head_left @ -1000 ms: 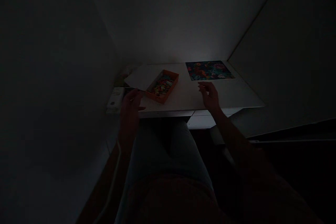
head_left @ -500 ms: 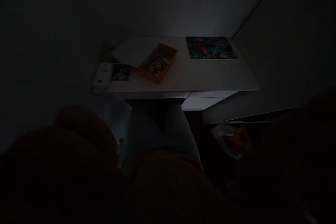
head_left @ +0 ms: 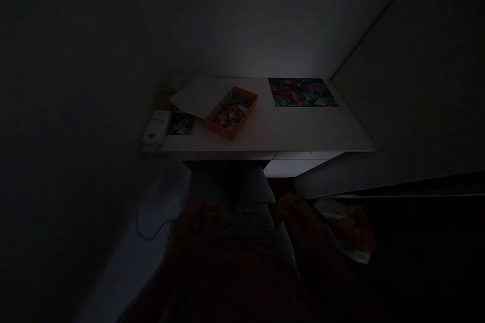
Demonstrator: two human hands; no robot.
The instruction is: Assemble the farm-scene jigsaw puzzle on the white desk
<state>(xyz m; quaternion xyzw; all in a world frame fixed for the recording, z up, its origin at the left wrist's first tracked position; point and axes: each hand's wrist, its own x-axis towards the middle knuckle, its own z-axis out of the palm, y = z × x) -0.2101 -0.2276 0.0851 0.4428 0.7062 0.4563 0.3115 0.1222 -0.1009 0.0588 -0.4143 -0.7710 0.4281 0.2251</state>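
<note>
In the dim head view, both hands are low over my lap. My right hand [head_left: 297, 214] is closed on what looks like a pair of thin-rimmed glasses [head_left: 270, 204], whose pale outline reaches left over my jeans. My left hand [head_left: 197, 219] is curled at the left thigh, facing the right one across a gap. Darkness hides what its fingers hold, if anything. A thin curved cord or wire [head_left: 149, 238] shows just left of that hand.
A white desk [head_left: 303, 131] stands ahead, with an orange box [head_left: 232, 133] of small colourful pieces, a paper sheet [head_left: 197, 98], a floral mat [head_left: 303, 93] and a white package [head_left: 156, 128]. A plastic bag [head_left: 350, 232] lies on the floor at right.
Both hands have dropped from large dark shapes close to the camera down to my lap. The thin-rimmed glasses now show by the right hand. The desk sits lower in view.
</note>
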